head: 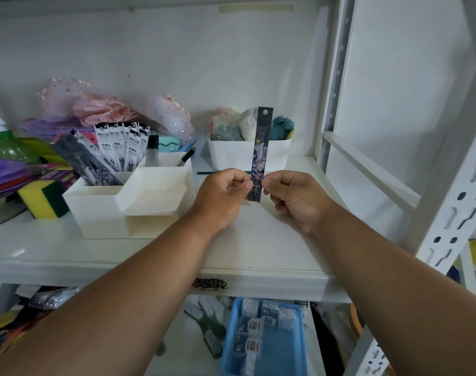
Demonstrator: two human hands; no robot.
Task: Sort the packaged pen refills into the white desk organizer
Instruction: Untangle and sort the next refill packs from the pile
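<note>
Both hands [223, 196] [294, 198] pinch upright slim dark illustrated refill packet [261, 147].

White shelf [272, 240] on a white perforated metal rack [448, 221]. Resting on it at 9 o'clock: white desk organizer [128, 202], packaged refills standing in its rear compartments. Just beside that, further toward 9: yellow-and-green sponge [42, 199]. At 12 o'clock, near the back wall: white bin [247, 154] of bundled cloths, a thin dark stick [212, 172] lying flat just in front. At 10 o'clock: pink and purple gauzy bags [109, 109], heaped behind the organizer.
</note>
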